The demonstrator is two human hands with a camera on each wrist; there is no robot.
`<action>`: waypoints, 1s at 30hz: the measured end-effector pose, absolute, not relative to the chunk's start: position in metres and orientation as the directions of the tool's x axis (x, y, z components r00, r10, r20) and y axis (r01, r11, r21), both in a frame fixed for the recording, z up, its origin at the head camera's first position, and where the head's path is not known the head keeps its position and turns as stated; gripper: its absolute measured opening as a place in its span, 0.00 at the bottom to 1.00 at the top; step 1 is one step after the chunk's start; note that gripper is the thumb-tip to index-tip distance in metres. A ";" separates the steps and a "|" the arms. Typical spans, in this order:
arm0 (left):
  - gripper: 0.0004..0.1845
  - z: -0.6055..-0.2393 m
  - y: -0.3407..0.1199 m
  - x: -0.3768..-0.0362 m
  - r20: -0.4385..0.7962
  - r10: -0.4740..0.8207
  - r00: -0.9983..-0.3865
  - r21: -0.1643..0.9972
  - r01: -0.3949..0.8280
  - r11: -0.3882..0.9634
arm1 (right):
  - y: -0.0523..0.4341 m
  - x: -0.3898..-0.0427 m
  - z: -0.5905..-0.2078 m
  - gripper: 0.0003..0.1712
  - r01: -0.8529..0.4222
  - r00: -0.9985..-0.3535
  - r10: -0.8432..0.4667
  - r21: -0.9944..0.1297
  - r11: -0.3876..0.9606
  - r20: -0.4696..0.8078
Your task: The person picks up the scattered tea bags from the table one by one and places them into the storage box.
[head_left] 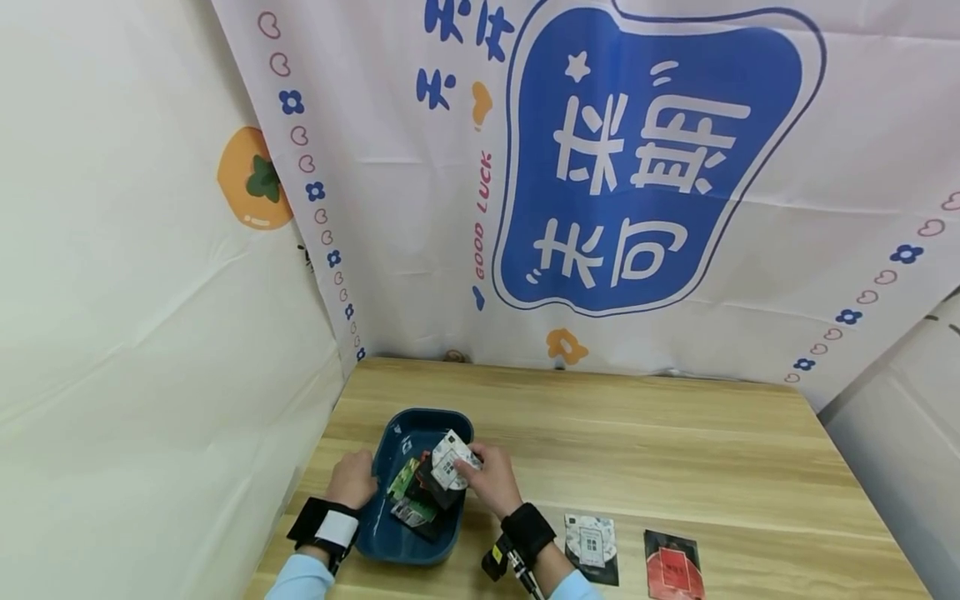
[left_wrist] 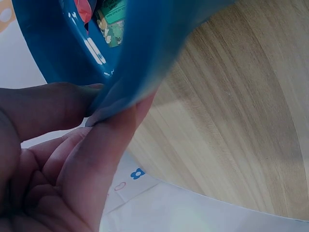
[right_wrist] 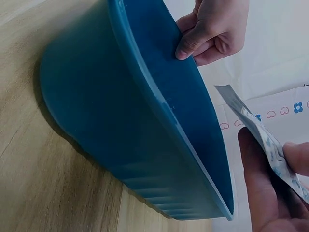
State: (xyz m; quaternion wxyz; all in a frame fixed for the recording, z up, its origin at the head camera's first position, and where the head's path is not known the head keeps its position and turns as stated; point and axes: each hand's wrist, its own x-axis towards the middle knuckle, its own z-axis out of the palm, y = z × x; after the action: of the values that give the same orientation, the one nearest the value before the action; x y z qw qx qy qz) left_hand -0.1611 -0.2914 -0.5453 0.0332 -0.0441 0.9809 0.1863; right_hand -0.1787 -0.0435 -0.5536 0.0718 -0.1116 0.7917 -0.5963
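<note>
A dark blue plastic basin (head_left: 408, 550) stands on the table's left part, with several printed packets inside, among them a green one (head_left: 403, 479) and a black one (head_left: 438, 492). My left hand (head_left: 352, 480) pinches the basin's left rim between thumb and fingers, as the left wrist view shows close up. Over the basin's right side, my right hand (head_left: 491, 481) holds a white and grey sachet (head_left: 450, 458) between thumb and fingers. In the right wrist view that sachet (right_wrist: 270, 145) is seen edge-on, above the rim and apart from it.
To the right of my right hand, a white and black sachet (head_left: 591, 548) and a red and black sachet (head_left: 673, 567) lie flat on the wooden table (head_left: 675, 450). A printed cloth (head_left: 420, 275) hangs behind the table, and a pale sheet (head_left: 150, 333) closes off the left side.
</note>
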 end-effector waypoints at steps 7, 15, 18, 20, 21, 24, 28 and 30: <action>0.02 -0.543 -0.292 -0.164 -0.106 -0.082 -0.991 0.370 -0.116 0.922 | -0.045 -0.182 -0.553 0.12 -0.098 -0.963 -0.268 -0.958 0.269 0.023; 0.02 -0.544 -0.292 -0.162 -0.106 -0.090 -0.990 0.379 -0.124 0.917 | -0.048 -0.181 -0.555 0.11 -0.113 -0.960 -0.279 -0.951 0.288 0.029; 0.02 -0.545 -0.292 -0.162 -0.100 -0.085 -0.991 0.379 -0.117 0.918 | -0.049 -0.180 -0.554 0.10 -0.121 -0.959 -0.281 -0.949 0.293 0.036; 0.03 -0.545 -0.292 -0.162 -0.091 -0.080 -0.993 0.376 -0.108 0.920 | -0.049 -0.180 -0.553 0.10 -0.136 -0.957 -0.286 -0.948 0.289 0.050; 0.03 -0.545 -0.292 -0.162 -0.092 -0.079 -0.993 0.375 -0.108 0.921 | -0.050 -0.180 -0.553 0.10 -0.134 -0.957 -0.287 -0.948 0.289 0.048; 0.03 -0.545 -0.292 -0.162 -0.088 -0.074 -0.993 0.371 -0.102 0.923 | -0.051 -0.180 -0.552 0.09 -0.131 -0.955 -0.292 -0.950 0.285 0.044; 0.03 -0.545 -0.292 -0.161 -0.083 -0.072 -0.994 0.373 -0.098 0.923 | -0.052 -0.179 -0.554 0.09 -0.126 -0.954 -0.298 -0.950 0.285 0.038; 0.03 -0.545 -0.292 -0.160 -0.080 -0.070 -0.994 0.375 -0.095 0.922 | -0.052 -0.178 -0.555 0.09 -0.128 -0.953 -0.300 -0.950 0.285 0.038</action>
State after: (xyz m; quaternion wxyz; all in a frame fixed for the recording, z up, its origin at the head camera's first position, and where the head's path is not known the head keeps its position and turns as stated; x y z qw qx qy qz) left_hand -0.1600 -0.2918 -0.5447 0.0325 -0.0419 0.9799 0.1925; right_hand -0.1783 -0.0521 -0.5551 0.0737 -0.1339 0.7982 -0.5826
